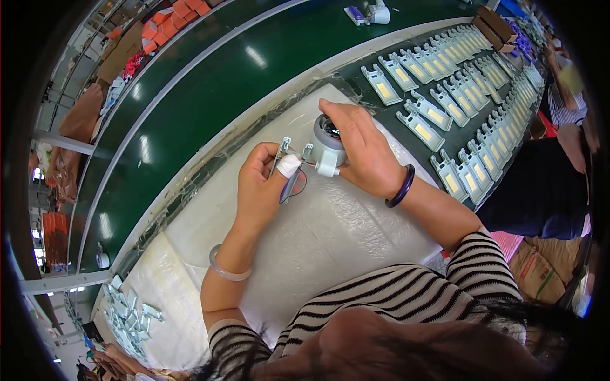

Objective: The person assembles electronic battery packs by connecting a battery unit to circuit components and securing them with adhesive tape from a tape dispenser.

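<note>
Above the middle of the padded worktop, my right hand (365,149) grips a white round lamp housing (327,152) with a dark open face and a short side stub. My left hand (262,184), its thumb wrapped in white tape, pinches a small light panel (291,184) with a metal bracket at its upper end. A thin wire loops beside the panel. Panel and housing sit close together, with the bracket near the stub. Whether the two are joined there I cannot make out.
Rows of pale panels with yellow strips (422,130) cover the dark table at right. Small loose parts (130,317) lie piled at lower left. Beyond the white wrapped worktop (356,222) runs a green conveyor (190,120), carrying another white lamp (379,14). Another person's arm (574,146) shows far right.
</note>
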Demonstrator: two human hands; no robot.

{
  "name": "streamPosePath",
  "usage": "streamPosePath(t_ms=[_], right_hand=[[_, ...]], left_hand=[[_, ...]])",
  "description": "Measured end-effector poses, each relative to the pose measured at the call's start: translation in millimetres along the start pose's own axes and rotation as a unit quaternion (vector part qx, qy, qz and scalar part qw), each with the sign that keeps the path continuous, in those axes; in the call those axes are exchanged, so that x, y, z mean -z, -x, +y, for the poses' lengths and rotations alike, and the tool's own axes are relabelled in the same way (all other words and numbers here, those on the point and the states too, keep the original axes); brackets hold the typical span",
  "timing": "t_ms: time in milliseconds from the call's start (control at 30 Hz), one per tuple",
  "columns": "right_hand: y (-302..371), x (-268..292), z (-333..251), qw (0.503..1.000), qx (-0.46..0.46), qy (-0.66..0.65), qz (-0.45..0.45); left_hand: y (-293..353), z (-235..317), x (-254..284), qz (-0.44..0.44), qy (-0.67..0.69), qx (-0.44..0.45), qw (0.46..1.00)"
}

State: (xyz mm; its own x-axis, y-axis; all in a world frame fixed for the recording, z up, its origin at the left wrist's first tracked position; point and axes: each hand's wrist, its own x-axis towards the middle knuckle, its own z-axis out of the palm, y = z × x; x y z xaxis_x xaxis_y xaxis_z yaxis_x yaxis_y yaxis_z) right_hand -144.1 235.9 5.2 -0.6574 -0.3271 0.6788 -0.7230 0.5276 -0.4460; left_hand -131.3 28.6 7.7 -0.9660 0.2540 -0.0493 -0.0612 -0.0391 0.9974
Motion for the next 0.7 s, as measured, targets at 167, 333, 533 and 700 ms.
streamPosePath(t_ms=[167, 333, 533, 700], right_hand=[[0.4, 0.2, -0.3, 1.000, -0.003, 0.002, -0.005], [-0.7, 1.5, -1.0, 1.000, -0.004, -0.005, -0.008], [0.1, -0.1, 0.2, 1.000, -0.002, 0.001, -0.004], [-0.4, 0.3, -0.4, 1.000, 0.001, -0.002, 0.001]], left_hand=[[-0.2, -0.9, 3.0, -0.016, 0.009, 0.012, 1.000], [-0.6, 0.1, 1.8, -0.006, 0.005, -0.006, 1.000], [-1.2, -0.8, 1.0, 0.001, 0.007, -0.014, 1.000], [-0.7, 0.6, 3.0, -0.009, -0.008, -0.005, 1.000]])
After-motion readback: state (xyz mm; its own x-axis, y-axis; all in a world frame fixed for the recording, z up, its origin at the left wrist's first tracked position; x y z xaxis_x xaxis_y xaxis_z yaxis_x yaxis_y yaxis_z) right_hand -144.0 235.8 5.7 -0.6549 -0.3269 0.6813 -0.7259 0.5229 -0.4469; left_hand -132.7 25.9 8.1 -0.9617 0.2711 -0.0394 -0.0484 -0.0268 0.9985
